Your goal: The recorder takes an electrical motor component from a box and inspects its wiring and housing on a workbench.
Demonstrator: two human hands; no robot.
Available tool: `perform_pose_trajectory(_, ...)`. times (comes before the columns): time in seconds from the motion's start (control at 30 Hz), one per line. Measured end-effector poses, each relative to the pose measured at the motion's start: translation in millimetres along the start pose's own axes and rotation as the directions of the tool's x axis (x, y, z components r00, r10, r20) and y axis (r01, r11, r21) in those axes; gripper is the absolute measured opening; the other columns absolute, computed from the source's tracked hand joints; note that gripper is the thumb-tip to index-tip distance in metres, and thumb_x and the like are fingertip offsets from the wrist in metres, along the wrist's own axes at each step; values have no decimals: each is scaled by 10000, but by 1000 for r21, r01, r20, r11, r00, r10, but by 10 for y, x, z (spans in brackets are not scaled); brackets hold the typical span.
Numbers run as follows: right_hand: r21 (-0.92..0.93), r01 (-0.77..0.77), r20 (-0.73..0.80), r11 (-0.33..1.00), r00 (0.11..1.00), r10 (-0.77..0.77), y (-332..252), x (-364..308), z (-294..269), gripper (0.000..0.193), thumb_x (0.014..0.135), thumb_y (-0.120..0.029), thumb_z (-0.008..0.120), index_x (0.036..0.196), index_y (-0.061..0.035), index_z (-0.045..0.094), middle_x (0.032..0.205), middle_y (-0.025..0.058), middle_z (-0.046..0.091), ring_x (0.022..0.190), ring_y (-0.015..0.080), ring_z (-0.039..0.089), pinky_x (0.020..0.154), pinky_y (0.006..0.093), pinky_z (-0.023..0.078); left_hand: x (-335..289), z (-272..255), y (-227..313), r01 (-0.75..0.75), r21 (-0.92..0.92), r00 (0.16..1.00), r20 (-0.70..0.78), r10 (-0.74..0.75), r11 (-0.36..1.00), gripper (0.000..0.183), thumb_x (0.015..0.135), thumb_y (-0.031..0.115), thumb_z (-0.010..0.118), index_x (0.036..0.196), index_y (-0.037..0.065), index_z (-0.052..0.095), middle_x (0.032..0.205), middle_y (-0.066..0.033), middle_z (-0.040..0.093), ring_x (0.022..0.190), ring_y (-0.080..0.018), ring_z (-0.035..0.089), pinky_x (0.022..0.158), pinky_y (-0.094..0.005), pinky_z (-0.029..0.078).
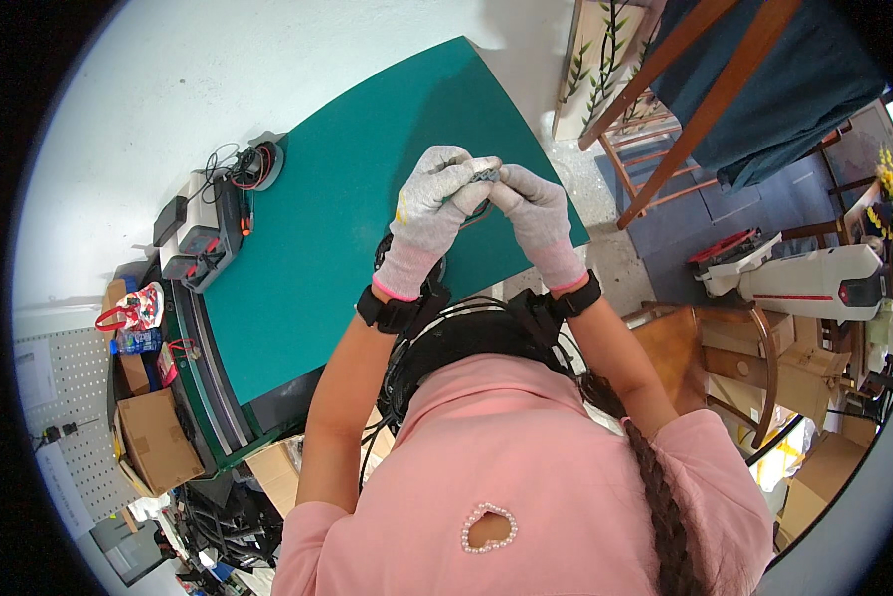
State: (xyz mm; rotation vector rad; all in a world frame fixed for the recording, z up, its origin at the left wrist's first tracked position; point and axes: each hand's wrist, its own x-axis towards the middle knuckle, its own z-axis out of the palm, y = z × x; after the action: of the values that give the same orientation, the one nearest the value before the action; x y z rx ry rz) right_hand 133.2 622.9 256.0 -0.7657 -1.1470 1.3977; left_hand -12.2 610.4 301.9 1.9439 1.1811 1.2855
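Both my hands are in light grey work gloves with pink cuffs, raised over the right part of the green table mat [317, 228]. Between the fingertips sits a small dark grey piece [484, 175], perhaps a connector; its exact kind is too small to make out. My left hand [434, 199] pinches it from the left, thumb and fingers closed. From the right, my right hand [536, 209] closes its thumb and fingertips on the same piece. A dark cable [476, 214] shows just below it, partly hidden by the left glove. Black straps circle both wrists.
At the mat's left edge stand a grey-and-white machine [200, 233] and a coil of dark cable [259, 164]. A cardboard box [158, 442] lies at lower left. To the right are a wooden chair [754, 368], a white device [814, 283] and a wooden frame with dark cloth [764, 89].
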Motion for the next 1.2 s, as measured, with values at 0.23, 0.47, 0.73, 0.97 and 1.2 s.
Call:
perform_pose_trajectory(0.23, 13, -42, -16, 999, 999, 42, -28, 19, -9, 143, 809, -96, 641, 927, -16, 642, 793, -47, 576, 733, 32, 480, 635, 188, 407, 20, 27, 28, -17, 34, 1000, 9, 17, 999, 282, 777, 70, 643, 1059, 61, 648, 950, -51, 559, 872, -154, 538, 749, -234, 441)
perform_pose_trajectory(0.47, 6, 2, -14, 1000, 1000, -2, 16, 22, -31, 143, 811, -100, 641, 931, -22, 644, 789, -46, 577, 722, 33, 479, 626, 188, 407, 28, 68, -53, -38, 7, 999, -21, 38, 999, 288, 760, 62, 656, 1048, 67, 654, 946, -48, 563, 871, -145, 541, 748, -230, 444)
perform_pose_trajectory(0.73, 47, 19, -20, 999, 1000, -18, 67, 7, -77, 170, 798, -85, 662, 952, -15, 643, 860, -17, 616, 790, 45, 527, 697, 201, 452, 32, 92, 59, 27, -5, 999, -26, -27, 1000, 282, 744, 72, 671, 1026, 66, 661, 922, -45, 556, 853, -146, 537, 726, -231, 442)
perform_pose_trajectory(0.97, 45, 49, -26, 998, 999, -48, 94, -19, -68, 174, 797, -85, 664, 953, -14, 637, 867, -15, 614, 789, 45, 525, 703, 202, 453, 22, 109, 75, 32, -2, 999, -30, -32, 999, 266, 734, 83, 674, 999, 66, 668, 901, -45, 550, 842, -155, 534, 711, -247, 443)
perform_pose_trajectory(1.2, -95, 4, 95, 995, 995, 5, -24, 3, -94, 202, 833, -148, 625, 975, -4, 614, 809, -7, 597, 773, 43, 516, 675, 205, 442, 28, 113, 46, -75, 93, 993, -82, 83, 993, 239, 742, 94, 667, 979, 61, 670, 1004, -69, 549, 922, -180, 540, 763, -263, 454)
